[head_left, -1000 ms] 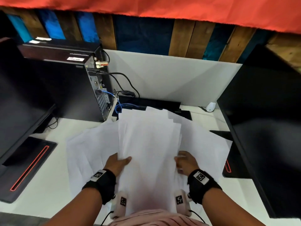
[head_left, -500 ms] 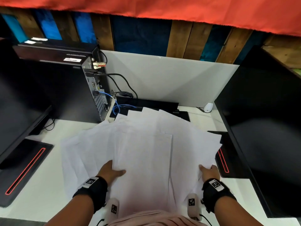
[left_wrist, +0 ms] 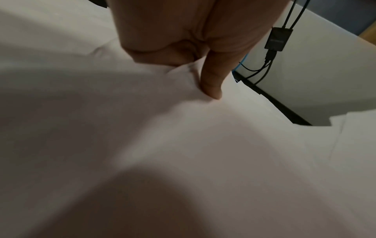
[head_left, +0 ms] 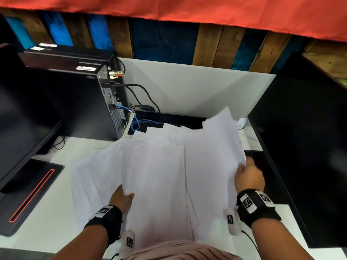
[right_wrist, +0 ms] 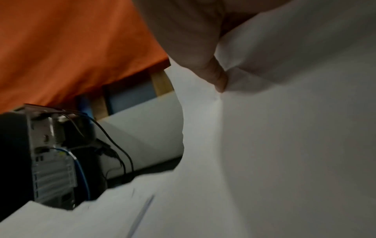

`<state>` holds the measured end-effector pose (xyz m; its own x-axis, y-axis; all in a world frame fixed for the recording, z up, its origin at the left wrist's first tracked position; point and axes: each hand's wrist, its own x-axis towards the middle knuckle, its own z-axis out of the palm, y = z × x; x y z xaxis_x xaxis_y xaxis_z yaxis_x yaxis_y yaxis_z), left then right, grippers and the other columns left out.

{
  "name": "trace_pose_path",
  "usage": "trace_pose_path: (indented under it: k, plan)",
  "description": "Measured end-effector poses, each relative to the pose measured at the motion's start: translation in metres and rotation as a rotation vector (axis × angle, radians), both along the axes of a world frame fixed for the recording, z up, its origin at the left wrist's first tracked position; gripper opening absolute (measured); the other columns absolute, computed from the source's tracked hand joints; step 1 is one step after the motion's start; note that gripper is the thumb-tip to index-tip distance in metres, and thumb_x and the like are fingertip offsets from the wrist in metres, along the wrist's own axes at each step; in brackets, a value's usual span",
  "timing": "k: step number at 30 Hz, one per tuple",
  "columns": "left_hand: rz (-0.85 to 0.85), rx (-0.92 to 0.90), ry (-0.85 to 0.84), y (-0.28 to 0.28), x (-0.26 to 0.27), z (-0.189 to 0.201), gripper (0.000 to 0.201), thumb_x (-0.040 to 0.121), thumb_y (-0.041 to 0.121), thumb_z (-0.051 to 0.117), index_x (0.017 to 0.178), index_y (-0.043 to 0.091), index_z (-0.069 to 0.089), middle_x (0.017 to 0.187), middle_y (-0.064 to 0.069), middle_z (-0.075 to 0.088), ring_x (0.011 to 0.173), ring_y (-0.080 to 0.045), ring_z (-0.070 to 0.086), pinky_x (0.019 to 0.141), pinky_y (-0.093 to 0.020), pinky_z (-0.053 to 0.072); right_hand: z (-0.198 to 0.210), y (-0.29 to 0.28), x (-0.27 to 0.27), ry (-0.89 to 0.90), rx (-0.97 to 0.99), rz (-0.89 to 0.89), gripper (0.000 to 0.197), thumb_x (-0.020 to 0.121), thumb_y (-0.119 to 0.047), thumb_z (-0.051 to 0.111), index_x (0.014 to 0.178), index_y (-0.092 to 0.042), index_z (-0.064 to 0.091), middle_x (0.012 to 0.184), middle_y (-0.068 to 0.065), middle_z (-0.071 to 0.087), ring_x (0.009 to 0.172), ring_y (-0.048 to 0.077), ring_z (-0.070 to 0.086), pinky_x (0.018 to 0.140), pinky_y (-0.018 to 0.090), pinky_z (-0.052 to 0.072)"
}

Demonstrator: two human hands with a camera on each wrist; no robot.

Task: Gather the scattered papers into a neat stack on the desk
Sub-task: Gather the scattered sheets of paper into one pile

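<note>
On the white desk [head_left: 47, 212], between a computer tower [head_left: 78, 102] and a dark monitor [head_left: 300, 147], the fanned white papers [head_left: 159, 175] lie overlapping, the left hand [head_left: 122, 198] pinching their near-left edge and the right hand [head_left: 247, 175] gripping and lifting the right-side sheets.

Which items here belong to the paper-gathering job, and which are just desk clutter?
Job:
papers
left hand
right hand
desk

Clutter:
computer tower
blue cable
left monitor
right monitor
</note>
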<state>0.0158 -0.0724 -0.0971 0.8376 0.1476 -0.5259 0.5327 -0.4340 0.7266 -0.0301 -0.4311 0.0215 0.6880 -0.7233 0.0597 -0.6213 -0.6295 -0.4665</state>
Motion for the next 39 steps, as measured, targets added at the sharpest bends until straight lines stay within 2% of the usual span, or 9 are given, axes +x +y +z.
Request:
trace_pose_path:
  k: [8, 14, 16, 20, 24, 28, 31, 35, 39]
  plan:
    - [-0.040, 0.012, -0.008, 0.002, -0.003, 0.001, 0.045, 0.089, 0.006, 0.056, 0.132, 0.004, 0.045, 0.127, -0.020, 0.059, 0.117, -0.035, 0.054, 0.104, -0.039, 0.041, 0.118, 0.028, 0.013, -0.612, -0.198, 0.107, 0.027, 0.094, -0.015, 0.044, 0.116, -0.008, 0.058, 0.105, 0.017, 0.066, 0.092, 0.035, 0.062, 0.076, 0.033, 0.046]
    - [-0.079, 0.042, 0.008, 0.000, -0.002, 0.005, 0.043, 0.091, 0.006, 0.053, 0.133, 0.003, 0.045, 0.128, -0.020, 0.058, 0.118, -0.035, 0.054, 0.101, -0.036, 0.039, 0.154, 0.042, 0.016, -0.953, 0.017, 0.130, 0.024, 0.092, -0.018, 0.048, 0.109, -0.005, 0.060, 0.094, 0.005, 0.064, 0.084, 0.011, 0.059, 0.070, 0.008, 0.043]
    - [-0.101, 0.068, 0.018, 0.000, -0.001, 0.007, 0.041, 0.092, 0.008, 0.051, 0.133, 0.002, 0.045, 0.128, -0.021, 0.057, 0.118, -0.035, 0.054, 0.102, -0.036, 0.040, 0.139, 0.043, 0.024, -0.822, 0.114, 0.161, 0.022, 0.092, -0.015, 0.051, 0.109, -0.004, 0.060, 0.099, 0.015, 0.068, 0.087, 0.020, 0.062, 0.069, 0.010, 0.042]
    - [-0.135, 0.074, 0.040, -0.001, -0.001, 0.011, 0.039, 0.096, 0.013, 0.046, 0.134, 0.003, 0.044, 0.128, -0.021, 0.057, 0.117, -0.035, 0.054, 0.101, -0.036, 0.041, 0.067, 0.054, 0.042, -0.323, 0.236, 0.269, 0.025, 0.092, -0.010, 0.048, 0.114, -0.004, 0.059, 0.112, 0.020, 0.066, 0.106, 0.035, 0.061, 0.090, 0.034, 0.046]
    - [-0.108, 0.042, 0.065, -0.004, -0.004, 0.014, 0.041, 0.099, 0.021, 0.038, 0.137, 0.005, 0.042, 0.133, -0.020, 0.054, 0.120, -0.034, 0.052, 0.102, -0.034, 0.039, -0.002, 0.076, 0.036, -0.011, 0.420, 0.301, 0.036, 0.094, -0.005, 0.048, 0.130, 0.000, 0.051, 0.134, 0.020, 0.054, 0.126, 0.032, 0.049, 0.103, 0.027, 0.035]
    - [-0.065, -0.053, 0.092, -0.008, -0.010, 0.016, 0.060, 0.098, 0.046, 0.032, 0.145, 0.008, 0.032, 0.148, -0.015, 0.040, 0.136, -0.030, 0.039, 0.115, -0.037, 0.027, -0.057, 0.086, 0.030, 0.233, 0.595, 0.303, 0.038, 0.095, -0.005, 0.042, 0.134, -0.002, 0.043, 0.135, 0.018, 0.051, 0.121, 0.030, 0.051, 0.088, 0.020, 0.036]
    - [-0.080, -0.086, 0.059, -0.018, -0.015, 0.017, 0.056, 0.096, 0.044, 0.039, 0.140, 0.008, 0.037, 0.136, -0.014, 0.052, 0.121, -0.028, 0.051, 0.106, -0.034, 0.036, -0.074, 0.091, 0.029, 0.321, 0.614, 0.307, 0.041, 0.097, -0.004, 0.036, 0.138, -0.002, 0.034, 0.137, 0.020, 0.047, 0.122, 0.031, 0.049, 0.086, 0.022, 0.038]
    - [-0.191, -0.043, 0.005, -0.026, -0.022, 0.013, 0.051, 0.090, 0.021, 0.060, 0.134, 0.006, 0.040, 0.130, -0.013, 0.056, 0.104, -0.018, 0.051, 0.093, -0.026, 0.040, -0.083, 0.103, 0.028, 0.456, 0.628, 0.424, 0.050, 0.101, -0.011, 0.031, 0.147, -0.001, 0.015, 0.156, 0.013, 0.021, 0.142, 0.023, 0.026, 0.106, 0.017, 0.020]
    - [-0.110, 0.009, -0.035, -0.015, -0.020, 0.014, 0.049, 0.088, 0.007, 0.059, 0.135, 0.003, 0.042, 0.131, -0.017, 0.056, 0.115, -0.027, 0.053, 0.096, -0.030, 0.039, -0.089, 0.087, 0.031, 0.243, 0.605, 0.246, 0.043, 0.093, -0.013, 0.050, 0.135, -0.003, 0.042, 0.136, 0.019, 0.049, 0.114, 0.028, 0.052, 0.088, 0.022, 0.038]
